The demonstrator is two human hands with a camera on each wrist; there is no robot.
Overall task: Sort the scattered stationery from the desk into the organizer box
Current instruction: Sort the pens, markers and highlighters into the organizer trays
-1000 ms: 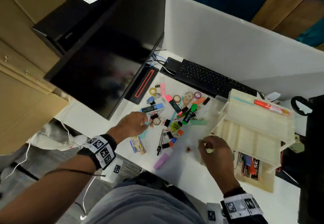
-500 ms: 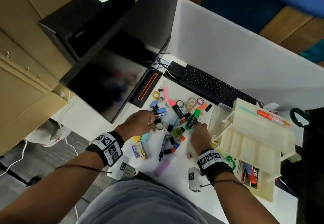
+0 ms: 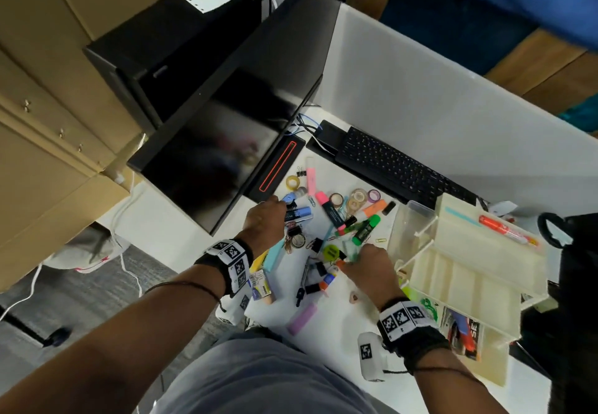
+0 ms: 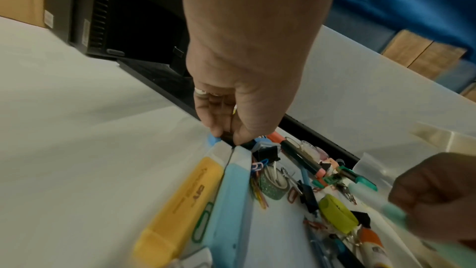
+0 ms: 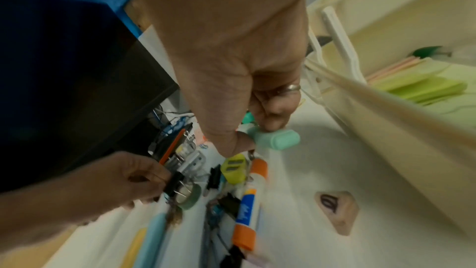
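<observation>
Stationery lies scattered in a pile [image 3: 323, 239] on the white desk. My left hand [image 3: 275, 213] reaches to the pile's far left, its thumb and finger pinching the dark body of a blue highlighter [image 3: 299, 213]; the pinch [image 4: 228, 139] shows close up in the left wrist view. My right hand [image 3: 356, 256] grips a mint green highlighter [image 5: 275, 138] low over the pile's right side, its long barrel [image 4: 373, 197] slanting across the left wrist view. The cream tiered organizer box [image 3: 469, 271] stands open just right of that hand.
A black monitor [image 3: 226, 154] rises left of the pile and a black keyboard [image 3: 388, 167] lies behind it by the white partition. A red pen [image 3: 508, 234] sits in the organizer's top tier. A purple eraser [image 3: 302, 318] lies near the desk's front edge.
My right hand moved from the desk front beside the organizer into the pile and took hold of the mint highlighter. My left hand reached farther back to the blue highlighter.
</observation>
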